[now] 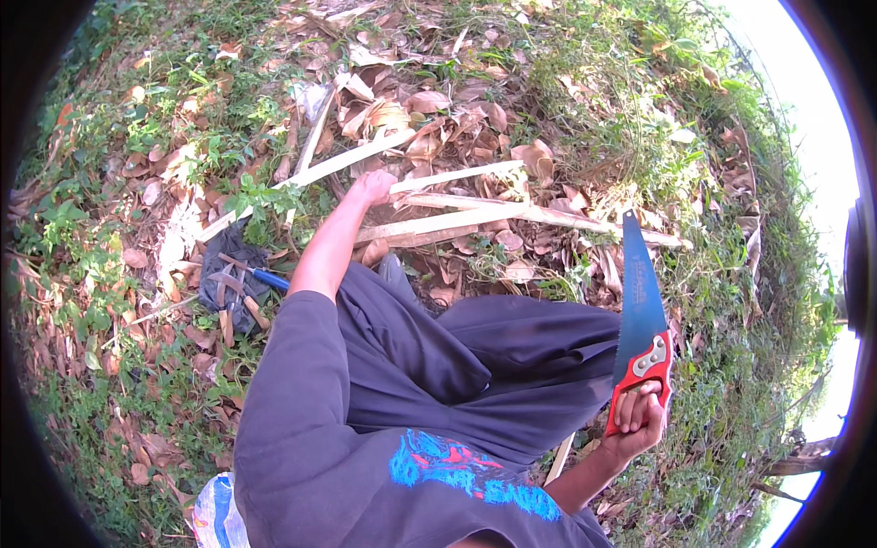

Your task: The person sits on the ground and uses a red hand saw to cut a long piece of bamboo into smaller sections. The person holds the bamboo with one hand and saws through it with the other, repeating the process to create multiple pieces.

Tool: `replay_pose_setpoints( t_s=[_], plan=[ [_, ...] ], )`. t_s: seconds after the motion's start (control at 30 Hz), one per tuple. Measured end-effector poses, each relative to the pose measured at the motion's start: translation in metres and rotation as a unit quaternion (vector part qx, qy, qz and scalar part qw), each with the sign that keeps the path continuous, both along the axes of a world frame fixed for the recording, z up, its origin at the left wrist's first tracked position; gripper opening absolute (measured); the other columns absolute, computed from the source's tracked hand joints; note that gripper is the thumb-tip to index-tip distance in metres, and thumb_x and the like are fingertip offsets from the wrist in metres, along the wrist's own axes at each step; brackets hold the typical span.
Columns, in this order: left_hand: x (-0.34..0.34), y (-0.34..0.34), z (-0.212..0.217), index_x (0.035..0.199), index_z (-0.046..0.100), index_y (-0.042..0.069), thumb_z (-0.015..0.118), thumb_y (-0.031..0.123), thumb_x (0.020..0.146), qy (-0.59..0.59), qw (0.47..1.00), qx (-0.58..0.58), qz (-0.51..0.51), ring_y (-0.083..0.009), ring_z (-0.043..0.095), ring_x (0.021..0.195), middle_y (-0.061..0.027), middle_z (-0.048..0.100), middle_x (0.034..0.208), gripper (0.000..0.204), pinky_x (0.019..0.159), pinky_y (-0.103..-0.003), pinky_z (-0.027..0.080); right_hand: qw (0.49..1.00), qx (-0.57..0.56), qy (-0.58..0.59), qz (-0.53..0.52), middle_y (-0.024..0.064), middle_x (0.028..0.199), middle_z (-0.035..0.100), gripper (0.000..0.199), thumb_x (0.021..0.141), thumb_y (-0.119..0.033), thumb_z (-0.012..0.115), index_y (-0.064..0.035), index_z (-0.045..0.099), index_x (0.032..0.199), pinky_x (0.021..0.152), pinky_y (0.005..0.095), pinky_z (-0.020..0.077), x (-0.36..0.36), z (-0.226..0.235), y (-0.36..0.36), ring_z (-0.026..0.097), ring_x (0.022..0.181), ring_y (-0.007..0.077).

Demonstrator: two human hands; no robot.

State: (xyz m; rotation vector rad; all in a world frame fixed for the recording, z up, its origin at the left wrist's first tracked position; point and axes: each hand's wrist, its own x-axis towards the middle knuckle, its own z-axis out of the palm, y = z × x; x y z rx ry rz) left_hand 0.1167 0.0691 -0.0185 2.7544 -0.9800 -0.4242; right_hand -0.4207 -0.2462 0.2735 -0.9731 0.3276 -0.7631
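Observation:
My right hand (639, 413) is closed around the red handle of a blue-bladed hand saw (639, 290), whose blade points up and away from me at the right. My left hand (373, 186) reaches forward and grips the near end of a pale split wooden slat (457, 174) lying on the ground. Several more pale slats (448, 222) lie side by side just beyond that hand, over dry brown leaves. My dark shirt and trousers fill the lower middle of the view.
A dark cloth (230, 270) with a few tools, one blue-handled (270, 278), lies on the ground to the left. A long slat (311, 172) runs diagonally at upper left. Dry leaves and green weeds cover the ground. A white and blue bag (217, 513) sits at the bottom left.

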Motion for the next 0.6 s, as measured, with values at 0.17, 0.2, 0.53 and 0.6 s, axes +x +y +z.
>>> replay_pose_setpoints(
  t_s=[0.17,0.2,0.53,0.6],
  plan=[
    [-0.018,0.002,0.056,0.104,0.074,0.009,0.083,0.031,0.072,0.188,0.974,0.109,-0.064,-0.0253,0.068,0.079,-0.0114,0.073,0.084,0.04,0.074,-0.039,0.053,1.0,0.01,-0.016,0.012,-0.0044,0.05,0.03,0.02,0.096,-0.009,0.041,0.0075,0.052,0.1,0.038,0.022,0.03,-0.01,-0.001,0.007,0.029,0.038,0.0064],
    [-0.028,-0.002,0.07,0.105,0.073,0.008,0.082,0.033,0.073,0.243,0.958,0.139,-0.061,-0.0235,0.066,0.077,-0.0096,0.072,0.083,0.041,0.073,-0.038,0.052,1.0,0.013,-0.021,0.013,-0.0044,0.05,0.03,0.019,0.095,-0.008,0.041,0.0077,0.051,0.1,0.039,0.0223,0.0299,-0.011,-0.001,0.008,0.029,0.039,0.0064],
    [-0.069,0.025,0.078,0.102,0.065,0.003,0.069,0.019,0.075,-0.129,0.991,-0.038,0.013,-0.036,0.066,0.099,-0.0192,0.07,0.1,0.032,0.087,-0.047,0.052,0.998,0.019,-0.03,0.052,-0.0058,0.049,0.031,0.021,0.097,-0.012,0.043,0.0068,0.051,0.1,0.039,0.0212,0.0297,-0.01,-0.002,0.013,0.03,0.039,0.0053],
    [-0.082,0.001,0.095,0.098,0.063,0.003,0.067,0.016,0.075,-0.168,0.982,-0.083,-0.008,-0.037,0.066,0.096,-0.0188,0.068,0.095,0.026,0.085,-0.049,0.052,0.997,0.011,-0.035,0.064,-0.0064,0.049,0.031,0.022,0.097,-0.014,0.044,0.0067,0.051,0.1,0.039,0.0209,0.0304,-0.009,-0.003,0.013,0.031,0.038,0.0049]
  ],
)
